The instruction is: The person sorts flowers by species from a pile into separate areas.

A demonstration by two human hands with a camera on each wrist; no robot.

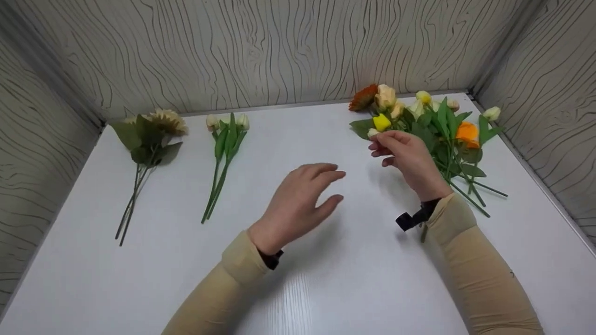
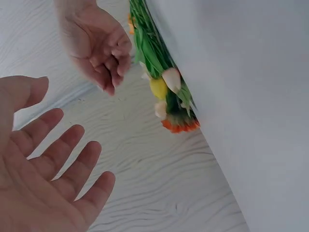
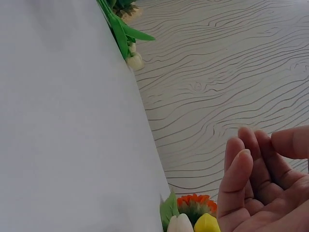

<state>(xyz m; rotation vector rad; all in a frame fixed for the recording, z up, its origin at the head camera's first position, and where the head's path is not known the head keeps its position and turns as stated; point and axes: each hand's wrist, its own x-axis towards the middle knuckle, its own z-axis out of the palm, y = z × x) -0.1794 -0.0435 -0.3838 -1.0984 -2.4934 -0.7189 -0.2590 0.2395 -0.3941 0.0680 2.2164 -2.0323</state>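
Note:
My left hand (image 1: 302, 200) hovers over the middle of the white table, fingers spread and holding nothing; its palm (image 2: 43, 193) shows in the left wrist view. My right hand (image 1: 409, 160) is raised in front of a pile of artificial flowers at the right. Its fingers (image 3: 236, 169) are loosely bent, with nothing between them. By its fingertips in the head view are a yellow tulip (image 1: 382, 122) and a white tulip (image 1: 373, 132). An orange-red flower (image 1: 363, 97), peach roses (image 1: 386, 96) and an orange bloom (image 1: 467, 133) lie in the same pile, partly hidden by the hand.
Two white tulips (image 1: 227, 139) lie with stems together left of centre on the table (image 1: 279, 135). Farther left lies a pair of cream flowers (image 1: 167, 123) with broad dark leaves. Wood-patterned panels (image 1: 279, 51) wall in the back and both sides.

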